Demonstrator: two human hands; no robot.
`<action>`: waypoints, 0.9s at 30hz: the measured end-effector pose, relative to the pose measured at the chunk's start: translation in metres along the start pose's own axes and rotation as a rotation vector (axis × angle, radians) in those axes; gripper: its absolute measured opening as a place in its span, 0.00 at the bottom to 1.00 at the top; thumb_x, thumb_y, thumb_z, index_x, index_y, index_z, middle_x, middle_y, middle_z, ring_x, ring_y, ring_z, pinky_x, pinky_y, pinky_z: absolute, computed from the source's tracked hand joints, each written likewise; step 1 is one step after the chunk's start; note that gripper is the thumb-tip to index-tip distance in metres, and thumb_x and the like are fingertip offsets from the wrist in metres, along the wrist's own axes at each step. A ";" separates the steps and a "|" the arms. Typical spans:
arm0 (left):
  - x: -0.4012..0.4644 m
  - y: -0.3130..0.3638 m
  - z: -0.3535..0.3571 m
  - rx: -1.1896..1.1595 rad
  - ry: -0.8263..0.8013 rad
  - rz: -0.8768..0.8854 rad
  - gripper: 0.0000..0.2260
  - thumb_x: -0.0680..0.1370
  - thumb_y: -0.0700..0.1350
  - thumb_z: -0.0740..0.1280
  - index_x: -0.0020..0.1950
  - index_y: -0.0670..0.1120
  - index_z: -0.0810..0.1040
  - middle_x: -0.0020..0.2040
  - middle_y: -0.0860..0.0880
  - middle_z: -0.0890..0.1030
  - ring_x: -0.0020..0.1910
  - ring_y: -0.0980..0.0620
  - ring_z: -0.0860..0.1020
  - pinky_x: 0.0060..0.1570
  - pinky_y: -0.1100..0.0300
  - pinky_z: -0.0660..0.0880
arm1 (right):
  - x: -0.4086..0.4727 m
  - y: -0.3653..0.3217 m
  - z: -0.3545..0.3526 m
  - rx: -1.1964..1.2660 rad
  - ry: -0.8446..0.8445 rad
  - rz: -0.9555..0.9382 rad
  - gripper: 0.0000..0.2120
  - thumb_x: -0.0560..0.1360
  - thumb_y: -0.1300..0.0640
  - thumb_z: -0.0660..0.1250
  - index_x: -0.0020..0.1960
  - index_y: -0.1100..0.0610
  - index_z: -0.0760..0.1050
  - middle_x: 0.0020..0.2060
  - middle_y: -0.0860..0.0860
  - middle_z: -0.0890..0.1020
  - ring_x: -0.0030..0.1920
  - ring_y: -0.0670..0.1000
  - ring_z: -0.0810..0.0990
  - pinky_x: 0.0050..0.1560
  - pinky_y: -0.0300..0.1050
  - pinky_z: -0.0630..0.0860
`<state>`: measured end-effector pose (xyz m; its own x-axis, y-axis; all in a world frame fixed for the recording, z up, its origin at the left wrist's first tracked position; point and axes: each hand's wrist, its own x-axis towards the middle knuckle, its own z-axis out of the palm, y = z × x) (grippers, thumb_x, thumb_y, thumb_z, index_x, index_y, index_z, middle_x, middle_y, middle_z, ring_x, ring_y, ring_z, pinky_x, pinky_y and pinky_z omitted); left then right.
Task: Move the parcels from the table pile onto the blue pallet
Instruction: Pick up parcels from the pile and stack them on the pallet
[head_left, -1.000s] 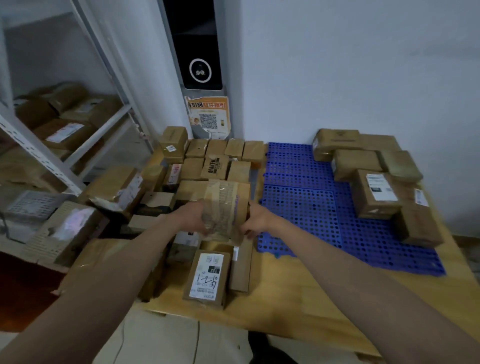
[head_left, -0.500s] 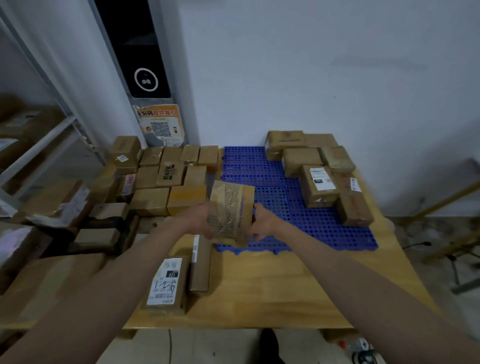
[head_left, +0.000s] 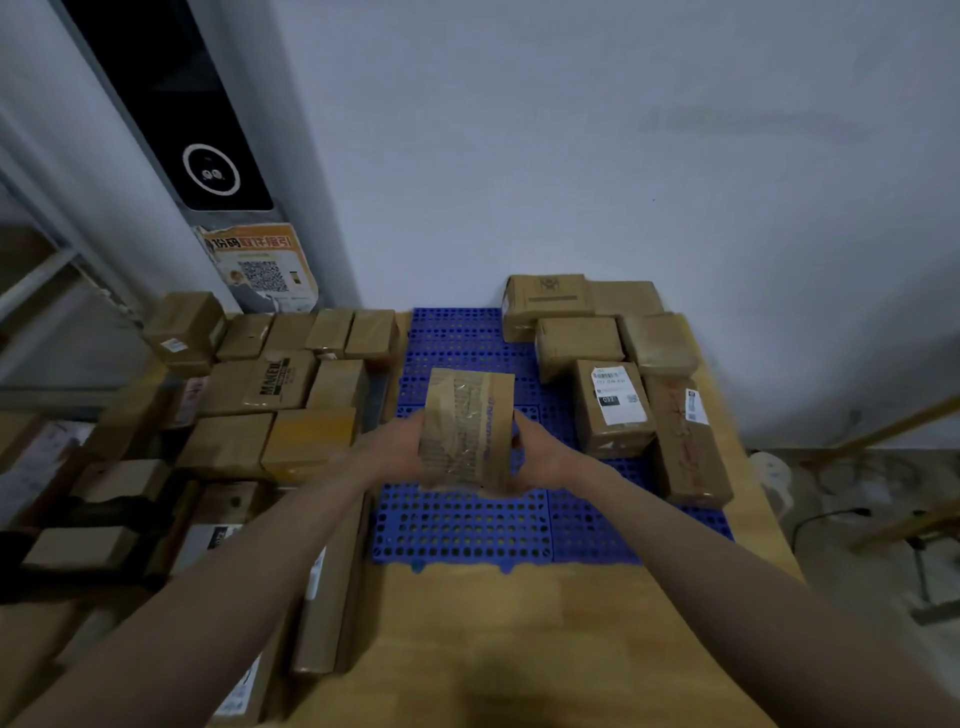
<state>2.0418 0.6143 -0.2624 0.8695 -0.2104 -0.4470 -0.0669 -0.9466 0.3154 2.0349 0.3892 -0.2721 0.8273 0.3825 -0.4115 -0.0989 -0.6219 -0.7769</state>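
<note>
Both hands grip one taped brown parcel (head_left: 467, 428) at frame centre, held upright above the blue pallet (head_left: 467, 525). The left hand (head_left: 397, 449) clasps its left edge; the right hand (head_left: 540, 452) clasps its right edge. Stacked parcels (head_left: 608, 405) occupy the pallet's upper right. The desk pile (head_left: 280, 395) sits at frame left.

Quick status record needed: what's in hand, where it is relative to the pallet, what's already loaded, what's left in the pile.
held item: taped brown parcel, upright
left hand: left hand grips its left side
right hand: right hand grips its right side
position: over the blue pallet, seemingly not yet set down
already on pallet: cluster of brown parcels at its right and back, including a labelled box
free pallet space: left and front areas bare
remaining pile: many boxes on the wooden table, left of the pallet
</note>
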 end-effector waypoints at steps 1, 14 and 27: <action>0.007 0.003 -0.001 -0.002 0.001 -0.007 0.44 0.66 0.56 0.78 0.76 0.52 0.59 0.56 0.51 0.80 0.51 0.51 0.79 0.51 0.48 0.79 | 0.006 0.002 -0.006 0.009 -0.024 -0.010 0.49 0.68 0.65 0.78 0.79 0.55 0.51 0.73 0.53 0.65 0.69 0.58 0.69 0.68 0.56 0.69; 0.094 0.007 -0.030 -0.015 0.044 -0.075 0.41 0.67 0.55 0.78 0.74 0.50 0.61 0.59 0.50 0.78 0.51 0.50 0.79 0.48 0.51 0.80 | 0.089 0.009 -0.065 -0.134 -0.033 -0.003 0.46 0.69 0.59 0.79 0.78 0.54 0.54 0.72 0.54 0.66 0.69 0.58 0.70 0.65 0.56 0.72; 0.237 -0.035 -0.070 -0.086 0.023 -0.030 0.47 0.68 0.55 0.78 0.78 0.50 0.54 0.54 0.51 0.80 0.44 0.53 0.79 0.38 0.56 0.79 | 0.224 0.005 -0.114 -0.192 0.041 0.095 0.48 0.67 0.64 0.79 0.78 0.55 0.54 0.69 0.55 0.70 0.67 0.58 0.72 0.62 0.55 0.75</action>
<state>2.2848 0.6147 -0.3208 0.8814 -0.1757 -0.4385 0.0006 -0.9278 0.3730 2.2825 0.3936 -0.3141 0.8413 0.2904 -0.4559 -0.0735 -0.7742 -0.6287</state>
